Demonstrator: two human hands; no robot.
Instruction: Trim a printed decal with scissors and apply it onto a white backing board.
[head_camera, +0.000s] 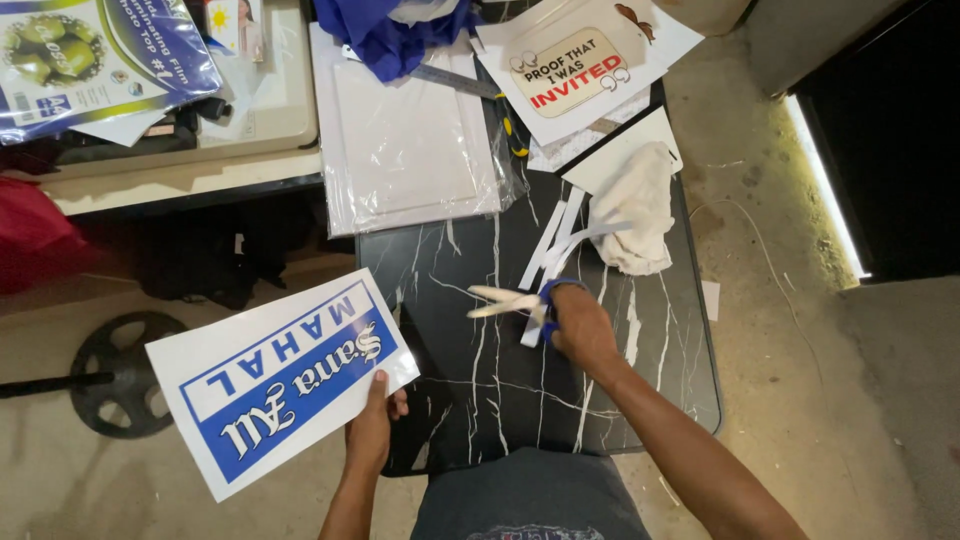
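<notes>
While the person sits at the black marbled tabletop, the scene is like this:
Sign: the printed sheet is white with a blue block and white lettering, held out past the tabletop's left edge, above the floor.
Left hand: it is clenched on the sheet's lower edge, thumb on top.
Right hand: it grips blue-handled scissors, blades slightly parted, pointing left above the tabletop.
Nearby: white paper strips and a crumpled cloth.

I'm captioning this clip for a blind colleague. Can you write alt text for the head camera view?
Seen from above, a person's left hand holds a blue and white printed sheet beside a black marbled table, while the right hand holds blue-handled scissors, blades open, over it. White paper strips, a crumpled white cloth and plastic-wrapped white sheets lie farther back.
</notes>
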